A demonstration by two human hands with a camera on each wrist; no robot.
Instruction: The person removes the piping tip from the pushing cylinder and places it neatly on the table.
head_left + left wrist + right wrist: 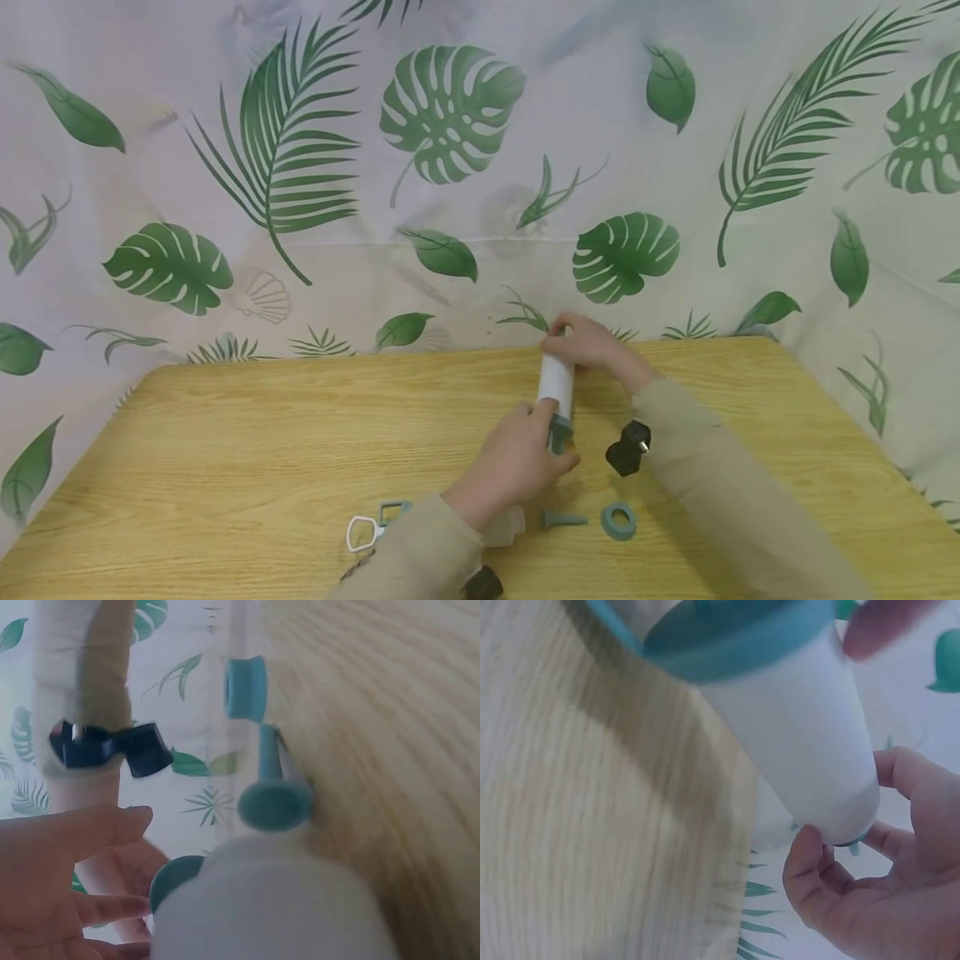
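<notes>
My right hand [588,340] holds the far end of a white cylinder [556,387], with fingers and thumb on both sides of its narrower end. The teal rim [742,641] at the wide end faces my body, and a bit of teal shows under the far end in the right wrist view. My left hand [513,454] is at that near end, its index fingertip against the white wall. In the left wrist view the left thumb [112,825] stands apart from the teal rim [174,881], while other fingertips are right beside it.
On the wooden table [262,450] lie a teal ring [618,522] and a teal flared stem [564,519]. A translucent whitish piece [504,529] is partly under the left wrist, near a white loop [362,534] and a teal frame [393,510]. A leaf-print cloth [510,275] hangs behind.
</notes>
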